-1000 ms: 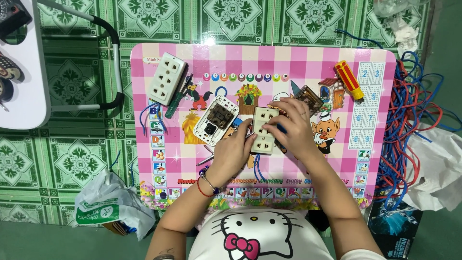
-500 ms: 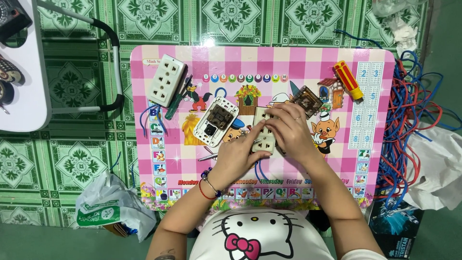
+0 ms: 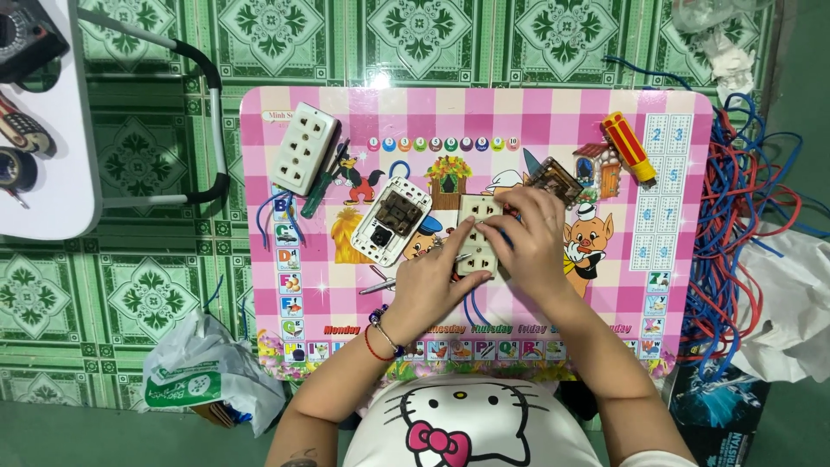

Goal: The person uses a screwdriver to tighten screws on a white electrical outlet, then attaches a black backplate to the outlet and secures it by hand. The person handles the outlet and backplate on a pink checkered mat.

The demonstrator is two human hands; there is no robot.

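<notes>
Far left on the pink table (image 3: 674,259), the white socket strip (image 3: 303,148) lies flat w/ a green-handled tool (image 3: 322,192) beside it; both unmoved. Right of that, the open switch box (image 3: 392,220), insides up, same spot as 1 s ago. Left hand (image 3: 430,277) grips the cream socket plate (image 3: 475,232) at its near-left edge, fingers curled on it. Right hand (image 3: 529,242) grasps the plate's right side, now lying further over its top than before. Far right: red-yellow screwdriver (image 3: 628,147), unmoved.
</notes>
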